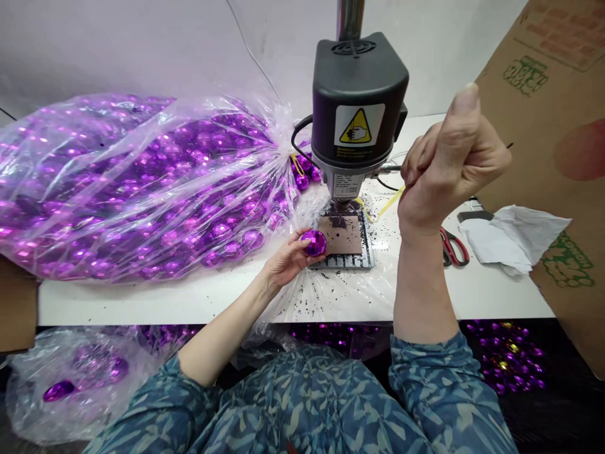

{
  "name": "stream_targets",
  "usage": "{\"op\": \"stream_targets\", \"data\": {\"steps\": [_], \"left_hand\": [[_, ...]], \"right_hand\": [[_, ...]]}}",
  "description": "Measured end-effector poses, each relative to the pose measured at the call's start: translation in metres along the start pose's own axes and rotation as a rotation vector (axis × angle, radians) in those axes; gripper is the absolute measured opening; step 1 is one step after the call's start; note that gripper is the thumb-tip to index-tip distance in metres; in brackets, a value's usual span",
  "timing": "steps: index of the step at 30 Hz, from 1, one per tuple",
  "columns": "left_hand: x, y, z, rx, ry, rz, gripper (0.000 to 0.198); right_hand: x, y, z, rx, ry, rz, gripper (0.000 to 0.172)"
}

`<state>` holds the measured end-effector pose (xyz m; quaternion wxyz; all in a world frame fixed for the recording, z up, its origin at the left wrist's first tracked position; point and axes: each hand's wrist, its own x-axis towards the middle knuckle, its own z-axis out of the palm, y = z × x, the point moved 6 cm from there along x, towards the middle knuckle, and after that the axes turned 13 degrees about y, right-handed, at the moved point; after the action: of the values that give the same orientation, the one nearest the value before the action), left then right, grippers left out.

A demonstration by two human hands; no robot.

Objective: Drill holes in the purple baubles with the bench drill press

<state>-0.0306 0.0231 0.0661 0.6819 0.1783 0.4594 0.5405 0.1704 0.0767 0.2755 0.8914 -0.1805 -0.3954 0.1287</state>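
Presently, step: drilling.
Left hand [288,257]: pinched purple bauble [314,242] beside drill press [357,107] plate.
Right hand [447,167]: fisted around feed lever.
Next: centre bauble.

Bare forearms, both sleeves pushed up past the elbow. Garment: soft blue-teal fabric printed all over with pale leaf shapes (small paired sprigs, grey-white). Same cloth covers the lap below the white table edge [142,302]. Left hand [290,255] and right hand [444,167] bare, short plain nails.
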Motion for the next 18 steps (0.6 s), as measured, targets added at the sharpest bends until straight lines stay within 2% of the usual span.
{"op": "stream_targets", "data": {"steps": [3, 6, 12, 15, 18], "left_hand": [[0.001, 0.003, -0.001, 0.172, 0.008, 0.166, 0.061], [0.0, 0.009, 0.0, 0.302, 0.007, 0.279, 0.059], [0.0, 0.018, 0.008, 0.195, -0.064, 0.175, 0.058], [0.007, 0.025, 0.01, 0.186, -0.048, 0.224, 0.051], [0.02, 0.027, 0.008, 0.239, 0.029, 0.31, 0.047]], "right_hand": [[0.0, 0.0, 0.0, 0.023, 0.005, -0.006, 0.058], [0.001, -0.002, 0.001, 0.043, -0.016, -0.013, 0.059], [0.0, -0.004, 0.002, 0.045, -0.029, -0.002, 0.058], [-0.001, -0.004, 0.001, 0.021, -0.014, -0.013, 0.059], [-0.002, -0.001, -0.001, 0.001, 0.01, -0.018, 0.059]]}}
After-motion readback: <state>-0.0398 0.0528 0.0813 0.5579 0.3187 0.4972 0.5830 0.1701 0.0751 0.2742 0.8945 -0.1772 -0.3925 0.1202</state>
